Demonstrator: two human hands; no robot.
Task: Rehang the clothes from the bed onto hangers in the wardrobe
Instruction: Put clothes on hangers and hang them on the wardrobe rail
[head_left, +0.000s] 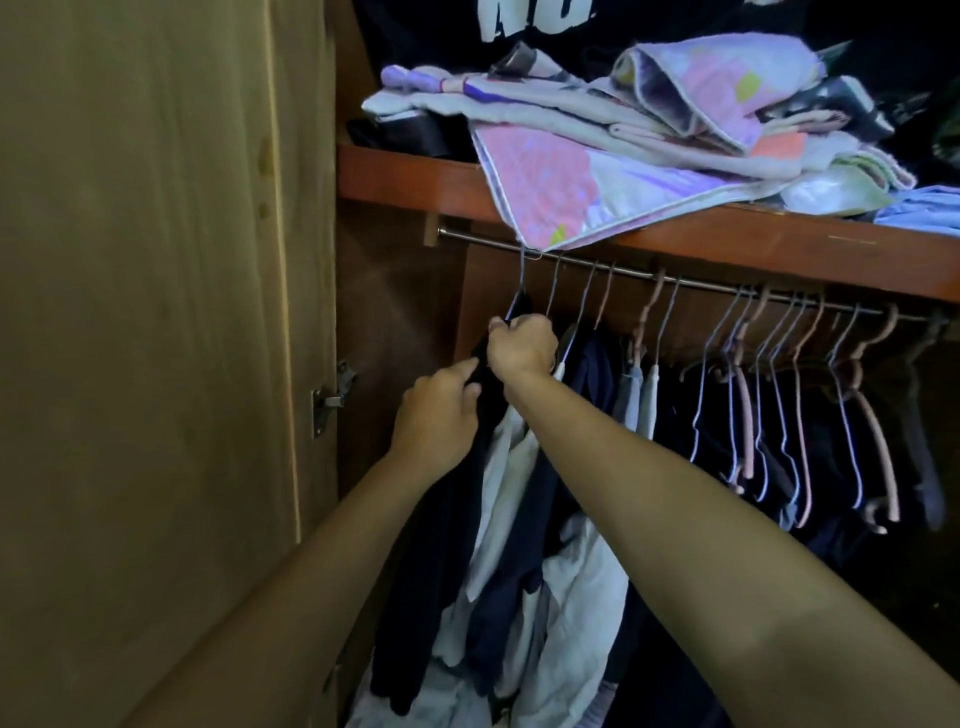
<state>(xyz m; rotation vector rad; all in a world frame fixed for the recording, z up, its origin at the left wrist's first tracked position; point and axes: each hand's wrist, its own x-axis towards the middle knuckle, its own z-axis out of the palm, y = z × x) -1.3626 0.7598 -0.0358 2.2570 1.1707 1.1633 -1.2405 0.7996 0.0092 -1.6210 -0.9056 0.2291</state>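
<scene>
At the left end of the rail (623, 273), a dark garment (447, 493) is hung on a wire hanger (519, 291). Its neck is clenched in the right hand (522, 348); the cloth is pinched by the left hand (436, 421). A hard tug could unhook the hanger — or the overhanging pink cloth (545, 197) may be dragged down.

Both arms raised toward the rail (675, 283). Right hand (522, 345) clenched just below it; left hand (436, 415) lower, fingers seemingly pinching.
</scene>
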